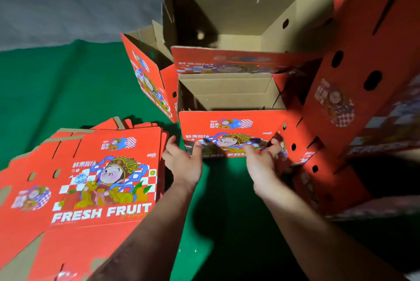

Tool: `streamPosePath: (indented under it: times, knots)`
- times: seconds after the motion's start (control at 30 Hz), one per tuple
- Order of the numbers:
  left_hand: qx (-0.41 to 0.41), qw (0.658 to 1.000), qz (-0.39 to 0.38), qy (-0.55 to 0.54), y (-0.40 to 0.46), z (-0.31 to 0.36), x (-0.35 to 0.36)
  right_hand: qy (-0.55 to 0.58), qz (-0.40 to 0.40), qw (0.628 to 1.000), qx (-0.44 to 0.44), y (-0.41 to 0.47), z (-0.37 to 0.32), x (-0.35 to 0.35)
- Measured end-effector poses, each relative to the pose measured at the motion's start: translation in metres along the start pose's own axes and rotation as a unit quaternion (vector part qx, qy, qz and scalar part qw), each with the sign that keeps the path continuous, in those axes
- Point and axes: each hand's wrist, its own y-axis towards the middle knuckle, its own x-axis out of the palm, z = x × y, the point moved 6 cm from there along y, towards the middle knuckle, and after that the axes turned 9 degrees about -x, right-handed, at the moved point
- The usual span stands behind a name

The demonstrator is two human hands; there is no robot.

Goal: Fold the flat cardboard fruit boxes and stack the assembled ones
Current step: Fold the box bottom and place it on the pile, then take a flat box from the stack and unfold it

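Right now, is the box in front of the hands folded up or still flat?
Folded up. The box stands with walls raised and its top open, showing the brown inside. Flat blanks lie stacked to its left.

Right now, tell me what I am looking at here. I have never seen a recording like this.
This is one picture from a camera worn on a person's head, looking down at bare hands; no machine is involved. The left hand and right hand reach, fingers spread, toward the front of an assembled red fruit box, holding nothing; whether they touch it is blurred. More open boxes stand behind and beside it. A stack of flat unfolded boxes lies at the left on green cloth.
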Motion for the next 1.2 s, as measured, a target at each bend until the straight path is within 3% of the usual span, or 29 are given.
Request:
streamPosePath:
  times: [0.13, 0.23, 0.3, 0.37, 0.4, 0.47, 0.53, 0.67, 0.73, 0.8, 0.87, 0.9, 0.97, 1.0, 1.2]
  knots:
    - [0.007, 0.997, -0.027, -0.069, -0.030, -0.016, -0.016, 0.034, -0.064, 0.997, -0.029, -0.040, -0.016, 0.012]
    - [0.082, 0.996, -0.023, -0.036, -0.040, -0.033, -0.051, 0.016, -0.140, 0.990, -0.024, -0.073, -0.017, 0.029]
    - [0.097, 0.990, 0.007, 0.106, -0.036, -0.060, -0.082, -0.032, -0.221, 0.975, -0.012, -0.101, -0.009, 0.049]
    - [0.024, 0.953, 0.019, 0.300, -0.036, -0.099, -0.111, -0.060, -0.315, 0.946, 0.043, -0.136, 0.006, 0.075]
    - [-0.013, 0.931, -0.009, 0.366, -0.040, -0.118, -0.119, -0.072, -0.351, 0.931, 0.076, -0.154, 0.015, 0.085]
    - [-0.012, 0.905, -0.075, 0.418, -0.055, -0.138, -0.115, -0.113, -0.390, 0.909, 0.097, -0.178, 0.028, 0.101]
    - [0.027, 0.895, -0.108, 0.432, -0.074, -0.137, -0.101, -0.139, -0.396, 0.903, 0.091, -0.188, 0.039, 0.110]
    - [0.102, 0.882, -0.165, 0.430, -0.113, -0.129, -0.078, -0.092, -0.333, 0.928, 0.138, -0.181, 0.066, 0.107]
    - [0.159, 0.898, -0.191, 0.364, -0.122, -0.119, -0.085, -0.095, -0.313, 0.935, 0.133, -0.173, 0.078, 0.093]
    - [0.180, 0.929, -0.145, 0.288, -0.114, -0.118, -0.116, -0.093, -0.301, 0.942, 0.119, -0.165, 0.085, 0.072]
    - [0.110, 0.942, -0.004, 0.316, -0.085, -0.143, -0.168, -0.088, -0.298, 0.945, 0.107, -0.158, 0.089, 0.051]
    - [0.017, 0.943, 0.055, 0.329, -0.070, -0.165, -0.199, -0.093, -0.299, 0.945, 0.099, -0.156, 0.088, 0.043]
    - [-0.167, 0.947, 0.085, 0.260, -0.052, -0.203, -0.247, -0.083, -0.308, 0.943, 0.093, -0.156, 0.083, 0.029]
    - [-0.213, 0.953, 0.079, 0.198, -0.047, -0.214, -0.259, -0.063, -0.312, 0.943, 0.095, -0.157, 0.081, 0.026]
    - [-0.202, 0.969, 0.126, 0.062, -0.059, -0.189, -0.289, 0.001, -0.312, 0.950, 0.025, -0.152, 0.037, 0.013]
